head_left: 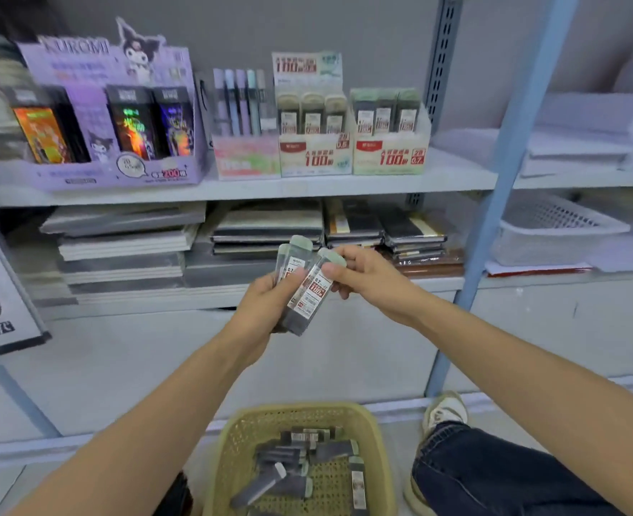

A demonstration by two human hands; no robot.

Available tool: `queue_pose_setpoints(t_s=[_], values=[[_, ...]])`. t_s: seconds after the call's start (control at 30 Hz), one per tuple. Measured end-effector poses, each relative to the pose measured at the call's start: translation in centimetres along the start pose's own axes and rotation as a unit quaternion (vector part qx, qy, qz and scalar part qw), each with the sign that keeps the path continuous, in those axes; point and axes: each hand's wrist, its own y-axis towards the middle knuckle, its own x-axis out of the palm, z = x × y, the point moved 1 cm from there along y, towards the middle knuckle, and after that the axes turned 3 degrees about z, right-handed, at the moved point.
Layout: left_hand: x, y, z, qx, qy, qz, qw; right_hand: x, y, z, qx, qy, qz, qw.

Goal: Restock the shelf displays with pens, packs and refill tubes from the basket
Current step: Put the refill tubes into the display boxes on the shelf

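My left hand [266, 303] grips a small bunch of dark refill tubes [294, 260] with pale green caps, held upright in front of the lower shelf. My right hand [359, 273] pinches the top of one tube [313, 288] from that bunch, its red and white label facing me. Below, a tan woven basket [376, 441] on the floor holds several more refill tubes [296, 463] lying loose. On the upper shelf stand two refill display boxes, marked 0.5 [315, 154] and 0.7 [389, 154], each with tubes in it.
A purple Kuromi display box [114, 173] and a pink pen box [246, 154] stand left of the refill boxes. Stacked notebooks [263, 232] fill the lower shelf. A blue shelf post [493, 217] rises at right, with a white mesh tray [553, 232] beyond. My knee [493, 474] is beside the basket.
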Motion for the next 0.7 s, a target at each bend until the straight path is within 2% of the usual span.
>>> queue_pose_setpoints(t_s=[0.07,0.2,0.33,0.47,0.57,0.7], values=[[0.2,0.4,3.3,0.031,0.009,0.015,0.999,-2.2,0.2,-3.0,-0.037,-0.026,0.027,0.999],[0.0,1.7,8.9,0.101,-0.064,0.022,0.993,-7.0,0.9,-8.4,-0.116,-0.021,0.100,0.988],[0.1,2.9,12.0,0.135,-0.056,0.001,0.989,-11.9,2.5,-12.2,-0.185,-0.062,0.209,0.958],[0.9,4.3,13.4,0.147,-0.050,-0.009,0.988,-15.5,5.0,-14.2,-0.203,-0.115,0.285,0.930],[1.3,5.4,13.9,0.154,-0.043,-0.007,0.987,-16.3,7.1,-14.7,-0.215,-0.177,0.288,0.916],[1.6,6.9,14.4,0.157,-0.058,-0.008,0.986,-16.3,10.1,-14.6,-0.216,-0.267,0.249,0.906]])
